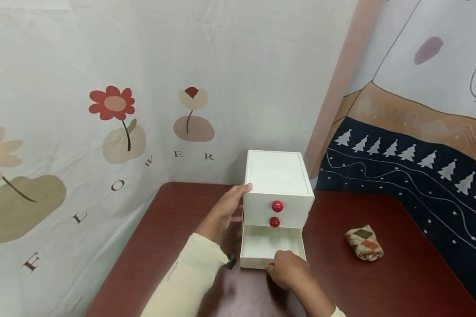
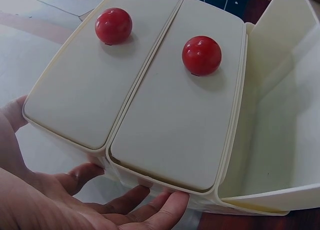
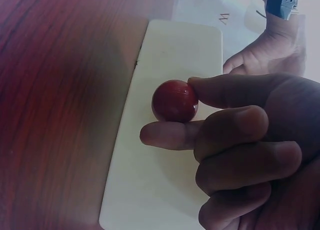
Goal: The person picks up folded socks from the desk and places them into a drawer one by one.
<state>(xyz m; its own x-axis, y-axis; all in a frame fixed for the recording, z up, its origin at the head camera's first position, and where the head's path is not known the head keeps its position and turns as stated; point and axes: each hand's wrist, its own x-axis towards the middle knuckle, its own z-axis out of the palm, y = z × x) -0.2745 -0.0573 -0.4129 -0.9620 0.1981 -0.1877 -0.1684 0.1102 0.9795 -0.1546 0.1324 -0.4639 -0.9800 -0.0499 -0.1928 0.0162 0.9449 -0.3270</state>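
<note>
A small white drawer cabinet stands on the table, its three drawers stacked. The upper two, with round red knobs, are closed. The bottom drawer is pulled out toward the person, with nothing lying in the part that shows. My left hand rests against the cabinet's left side, thumb by the top front corner and fingers spread along the side wall. At the bottom drawer's front, my right hand pinches its red knob between thumb and index finger, other fingers curled.
A folded checked cloth lies on the dark red table to the right of the cabinet. Behind stands a white curtain printed with flowers and letters. Another hanging cloth, with trees on dark blue, borders the right side.
</note>
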